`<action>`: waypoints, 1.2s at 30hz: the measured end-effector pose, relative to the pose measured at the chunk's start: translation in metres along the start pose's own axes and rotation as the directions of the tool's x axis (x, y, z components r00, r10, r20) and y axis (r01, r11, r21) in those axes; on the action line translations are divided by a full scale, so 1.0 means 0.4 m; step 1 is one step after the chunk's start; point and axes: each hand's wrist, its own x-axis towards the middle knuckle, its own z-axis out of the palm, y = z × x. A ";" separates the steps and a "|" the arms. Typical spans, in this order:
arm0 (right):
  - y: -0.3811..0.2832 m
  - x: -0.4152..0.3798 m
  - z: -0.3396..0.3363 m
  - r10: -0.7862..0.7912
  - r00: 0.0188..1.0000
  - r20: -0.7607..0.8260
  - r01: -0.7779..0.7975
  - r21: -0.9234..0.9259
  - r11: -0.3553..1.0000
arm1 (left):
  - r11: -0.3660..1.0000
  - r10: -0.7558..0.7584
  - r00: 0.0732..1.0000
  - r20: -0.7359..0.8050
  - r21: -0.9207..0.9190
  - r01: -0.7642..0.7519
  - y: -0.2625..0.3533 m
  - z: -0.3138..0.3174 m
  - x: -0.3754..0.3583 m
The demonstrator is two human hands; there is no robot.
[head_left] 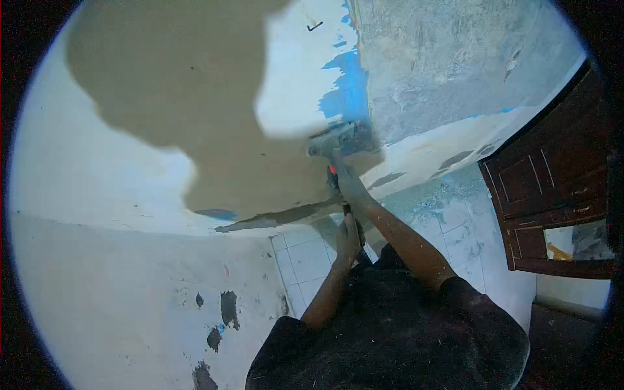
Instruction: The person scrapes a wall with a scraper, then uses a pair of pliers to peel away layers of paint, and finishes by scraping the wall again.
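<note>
A tool with a wide, pale head lies against the wall where blue paint meets a rough grey patch. My right hand is wrapped round its handle close below the head, beside a small red part. Lower on the same dark handle, my left hand is closed. The fingers of both hands are partly hidden. My shadow falls over much of the white wall around the tool.
Below the wall runs a tiled floor with dusty marks. Dark wooden furniture with panels stands at the right. The lower-left wall has several dark patches. A small black hook-like mark shows high on the wall.
</note>
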 end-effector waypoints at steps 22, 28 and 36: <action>-0.187 0.006 0.066 -0.149 0.988 -0.044 0.148 -0.036 0.988 | 0.913 -0.191 0.962 0.193 -0.326 0.246 0.090 -0.030 0.108; -0.181 0.005 0.031 -0.068 0.994 0.087 0.071 -0.037 0.997 | 0.983 -0.066 0.998 0.012 -0.172 0.067 0.115 -0.002 0.119; 0.188 0.038 -0.093 0.033 0.999 -0.015 -0.035 -0.171 0.985 | 0.886 -0.277 0.955 0.108 -0.356 0.297 -0.181 0.059 -0.017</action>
